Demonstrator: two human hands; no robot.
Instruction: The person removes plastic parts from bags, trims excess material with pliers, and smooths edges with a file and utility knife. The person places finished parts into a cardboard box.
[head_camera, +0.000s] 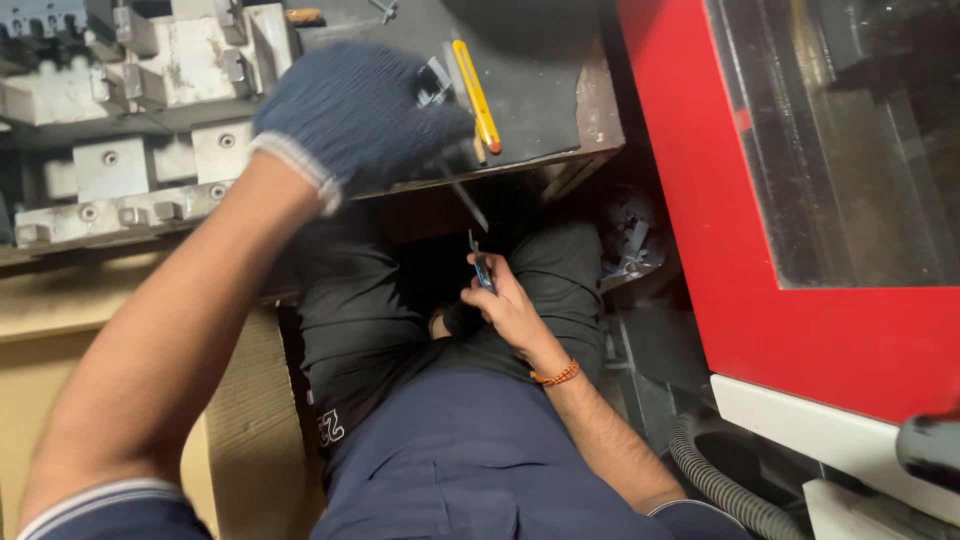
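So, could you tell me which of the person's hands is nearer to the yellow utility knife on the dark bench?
Left. The gloved left hand lies on the bench right beside the yellow utility knife, holding a thin metal tool. The bare right hand is down over the lap, well below it.

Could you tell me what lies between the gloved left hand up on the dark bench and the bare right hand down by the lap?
In the head view, a thin metal rod slants down from the left hand towards the right hand, which holds a small blue tool.
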